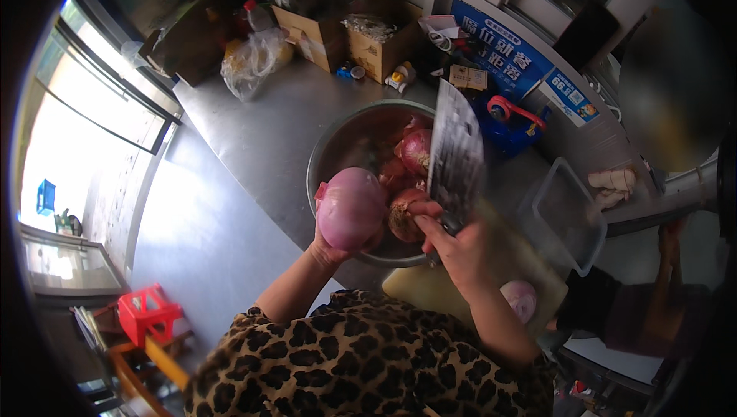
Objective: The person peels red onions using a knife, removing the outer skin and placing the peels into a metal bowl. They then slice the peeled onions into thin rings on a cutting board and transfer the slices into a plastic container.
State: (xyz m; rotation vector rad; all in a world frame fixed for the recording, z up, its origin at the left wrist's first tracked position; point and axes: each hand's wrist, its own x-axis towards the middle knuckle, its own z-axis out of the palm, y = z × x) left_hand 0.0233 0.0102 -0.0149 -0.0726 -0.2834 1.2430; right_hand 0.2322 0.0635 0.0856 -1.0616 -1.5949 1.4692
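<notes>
A large peeled purple onion (351,209) rests in my left hand (329,249), held over the near left rim of a metal basin (315,149). My right hand (460,244) grips a cleaver (456,149) by its dark handle, the wide blade pointing up and away. Inside the basin are an unpeeled onion (416,149) and loose red skins (394,174). Another onion with its root end showing (406,218) is beside my right fingers; whether they touch it, I cannot tell. Below my right forearm, a pale cutting board (420,287) bears a peeled onion piece (519,300).
A clear plastic container (570,215) stands right of the board. Behind the basin are a blue tape dispenser (512,129), cardboard boxes (374,48) and a plastic bag (253,63) on the steel table (242,123). Another person's arm (668,279) shows at right; a red stool (148,313) stands lower left.
</notes>
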